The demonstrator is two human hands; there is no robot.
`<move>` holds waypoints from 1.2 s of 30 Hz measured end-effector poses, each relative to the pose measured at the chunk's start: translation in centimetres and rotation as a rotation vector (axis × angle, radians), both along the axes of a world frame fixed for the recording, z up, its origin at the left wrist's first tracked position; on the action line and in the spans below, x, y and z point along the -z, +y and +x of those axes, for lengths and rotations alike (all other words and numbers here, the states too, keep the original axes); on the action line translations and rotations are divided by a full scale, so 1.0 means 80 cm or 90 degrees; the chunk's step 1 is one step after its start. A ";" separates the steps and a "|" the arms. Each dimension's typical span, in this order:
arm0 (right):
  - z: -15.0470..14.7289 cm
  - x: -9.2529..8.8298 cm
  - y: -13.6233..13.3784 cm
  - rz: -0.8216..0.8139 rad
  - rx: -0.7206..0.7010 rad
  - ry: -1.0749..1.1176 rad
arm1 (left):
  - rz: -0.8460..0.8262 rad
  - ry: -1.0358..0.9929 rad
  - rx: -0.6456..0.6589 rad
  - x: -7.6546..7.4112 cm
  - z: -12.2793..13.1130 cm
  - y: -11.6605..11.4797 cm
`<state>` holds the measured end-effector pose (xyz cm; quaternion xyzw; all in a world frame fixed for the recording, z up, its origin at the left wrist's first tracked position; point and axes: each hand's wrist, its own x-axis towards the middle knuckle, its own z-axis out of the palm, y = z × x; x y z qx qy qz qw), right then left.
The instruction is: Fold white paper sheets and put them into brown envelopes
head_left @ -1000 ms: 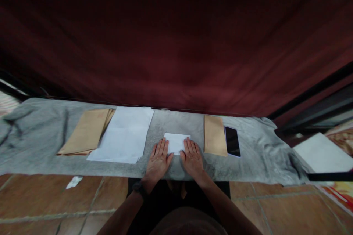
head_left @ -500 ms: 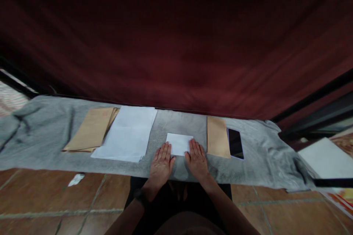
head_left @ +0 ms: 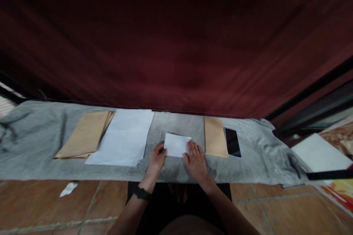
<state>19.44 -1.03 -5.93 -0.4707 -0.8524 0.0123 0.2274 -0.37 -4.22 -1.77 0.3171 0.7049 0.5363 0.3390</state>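
A small folded white sheet of paper (head_left: 176,145) lies before me on the grey cloth, its left edge slightly raised. My left hand (head_left: 157,158) pinches that left edge between thumb and fingers. Flat on the cloth by the paper's right edge rests my right hand (head_left: 195,158), fingers stretched out, the fingertips and thumb touching the paper. To the left lies a stack of larger white sheets (head_left: 121,137). A brown envelope (head_left: 216,137) lies to the right of my right hand.
Grey cloth (head_left: 171,122) covers the long narrow surface. More brown envelopes (head_left: 82,134) lie at far left, and a phone (head_left: 233,142) sits right of the single envelope. A dark red curtain (head_left: 176,62) hangs behind. A white scrap (head_left: 68,188) is on the tiled floor.
My left hand has gone from lying flat to pinching the paper's left edge, which has lifted a little. My right hand stays flat at the right edge. The view has shifted slightly.
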 end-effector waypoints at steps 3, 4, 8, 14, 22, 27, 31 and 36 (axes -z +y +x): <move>0.001 -0.007 0.005 -0.077 -0.004 0.121 | 0.029 0.035 0.007 -0.022 0.007 -0.006; 0.000 -0.013 0.006 -0.125 0.005 0.190 | 0.050 0.069 0.011 -0.033 0.011 -0.010; -0.009 -0.062 0.007 -0.413 0.022 0.529 | 0.186 0.440 0.075 -0.079 0.033 -0.030; -0.020 -0.122 0.005 -0.691 0.016 0.859 | 0.273 0.871 0.261 -0.079 0.061 -0.053; -0.018 -0.074 0.000 -0.706 0.078 0.813 | 0.251 0.860 0.369 -0.038 0.078 -0.064; -0.014 -0.049 0.024 -0.551 0.072 0.683 | 0.186 0.639 0.178 -0.027 0.058 -0.058; -0.005 -0.032 0.056 -0.464 0.077 0.576 | 0.057 0.433 0.005 0.003 0.014 -0.043; -0.008 -0.013 0.066 -0.379 0.094 0.486 | -0.035 0.300 0.078 0.025 0.000 -0.028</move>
